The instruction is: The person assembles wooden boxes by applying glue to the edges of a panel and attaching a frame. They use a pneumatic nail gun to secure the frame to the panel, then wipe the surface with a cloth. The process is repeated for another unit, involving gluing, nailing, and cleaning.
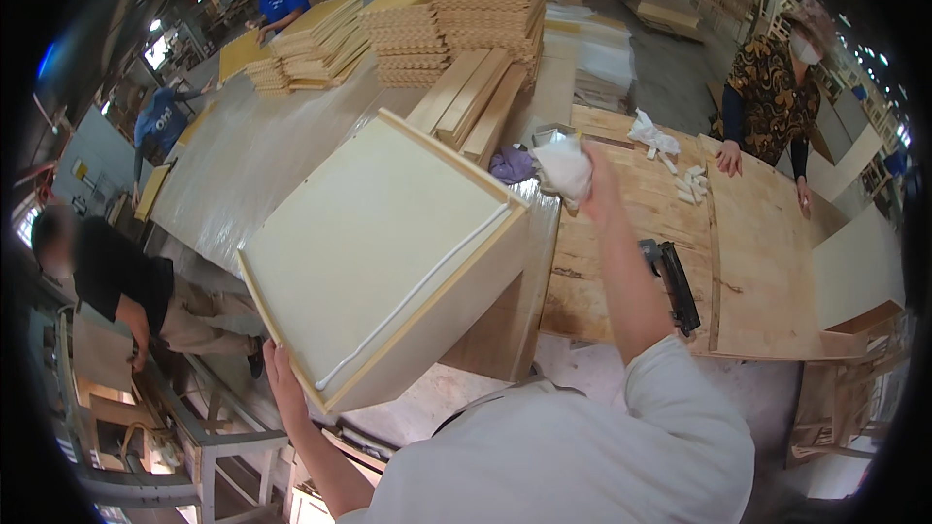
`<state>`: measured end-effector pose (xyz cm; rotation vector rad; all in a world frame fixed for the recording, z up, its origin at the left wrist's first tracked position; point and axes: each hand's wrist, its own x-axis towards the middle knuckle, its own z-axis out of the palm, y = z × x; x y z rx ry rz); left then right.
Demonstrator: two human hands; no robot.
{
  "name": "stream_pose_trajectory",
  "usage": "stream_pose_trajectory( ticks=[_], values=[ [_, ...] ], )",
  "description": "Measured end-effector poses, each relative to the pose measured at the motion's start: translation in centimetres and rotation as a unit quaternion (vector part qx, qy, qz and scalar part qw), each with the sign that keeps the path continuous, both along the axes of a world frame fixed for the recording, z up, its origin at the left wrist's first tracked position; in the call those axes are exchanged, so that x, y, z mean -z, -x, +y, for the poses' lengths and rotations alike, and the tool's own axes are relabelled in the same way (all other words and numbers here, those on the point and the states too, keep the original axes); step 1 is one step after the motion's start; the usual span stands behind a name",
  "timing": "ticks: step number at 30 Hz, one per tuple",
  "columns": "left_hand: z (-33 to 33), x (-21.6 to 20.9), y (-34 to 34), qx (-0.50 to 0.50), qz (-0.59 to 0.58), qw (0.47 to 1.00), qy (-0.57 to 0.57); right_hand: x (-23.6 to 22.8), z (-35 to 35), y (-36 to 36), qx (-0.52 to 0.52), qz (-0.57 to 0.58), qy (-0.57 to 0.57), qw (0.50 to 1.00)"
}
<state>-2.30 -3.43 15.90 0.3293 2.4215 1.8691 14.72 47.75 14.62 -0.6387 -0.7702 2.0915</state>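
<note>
A pale, shallow wooden box (374,204), like a drawer or small cabinet, lies tilted across the table edge in front of me with its broad panel up. A bead of white glue (413,296) runs along the inner side of its near right rim. My left hand (282,378) grips the box's near left corner, fingers against the outer side. My right hand (600,180) is closed around a white, soft-looking glue container (563,167) beyond the box's right corner. Right beside that container sits a crumpled purple cloth (513,166).
A black nail gun (672,286) and small white blocks (691,182) lie on the right wooden tabletop (631,243). Planks (461,97) and tall stacks of slatted wood panels (485,0) stand behind. One person (782,78) stands at right; several others work at left.
</note>
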Motion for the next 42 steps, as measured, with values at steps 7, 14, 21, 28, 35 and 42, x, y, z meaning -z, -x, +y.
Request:
stream_pose_trajectory(
  ticks=[7, 14, 21, 28, 35, 42],
  values=[
    [1.5, -1.5, -1.0, -0.061, -0.055, 0.997, -0.012, 15.4, -2.4, 2.2, -0.021, 0.238, 0.336, 0.911],
    [-0.7, -0.9, -0.4, -0.064, -0.093, 0.993, 0.037, 12.8, -0.2, 6.7, -0.086, 0.333, 0.368, 0.864],
    [1.0, -2.8, -0.4, -0.048, -0.113, 0.989, 0.084, 17.5, -2.3, 8.0, -0.153, 0.014, 0.19, 0.97],
    [-0.5, -2.2, -0.8, -0.106, -0.082, 0.986, 0.099, 7.2, 4.2, 16.6, -0.04, -0.421, -0.385, 0.82],
    [1.4, -4.3, 1.1, -0.028, -0.091, 0.994, 0.057, 7.7, 6.5, 18.4, 0.006, -0.361, -0.305, 0.881],
    [-1.8, -6.1, 1.2, 0.092, -0.018, 0.953, 0.287, 7.1, 0.6, 8.6, -0.167, 0.067, 0.008, 0.984]
  ],
)
